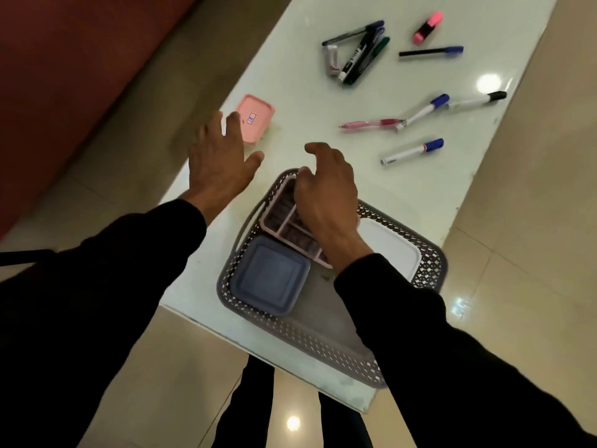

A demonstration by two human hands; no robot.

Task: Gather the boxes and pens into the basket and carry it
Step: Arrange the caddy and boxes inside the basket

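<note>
**Operator:** Basket [326,337] first: grey, perforated plastic, sitting at the near end of the pale table [303,92], one corner close to the table's edge. Inside I see a blue lidded box [269,275] at the near left, a pink divided tray [284,221] behind it, and a white lid or box [392,250] along the right wall.

**Observer:** And your hands?

**Operator:** My right hand [326,195] rests over the pink divided tray with its fingers curled down at the far rim. Whether they actually grip it I cannot tell, since the hand hides the contact. My left hand [219,160] is spread flat, fingers straight, holding nothing, and reaches toward the pink box [255,119] lying just beyond it near the table's left edge.

**Observer:** So what is the step?

**Operator:** I judge it's settling the tray and fetching that pink box. To do it well, I'd come down over the lid, grip it across its short sides, and lift straight up, because it sits close to the edge and a sideways nudge could push it off. It would fit in the bare stretch of basket floor near me.

**Observer:** What is left after that?

**Operator:** Pens. A dark bundle of pens [358,50] lies far off, with a pink highlighter [428,27] and several blue-capped markers [413,151] scattered apart across the far half of the table.
</note>
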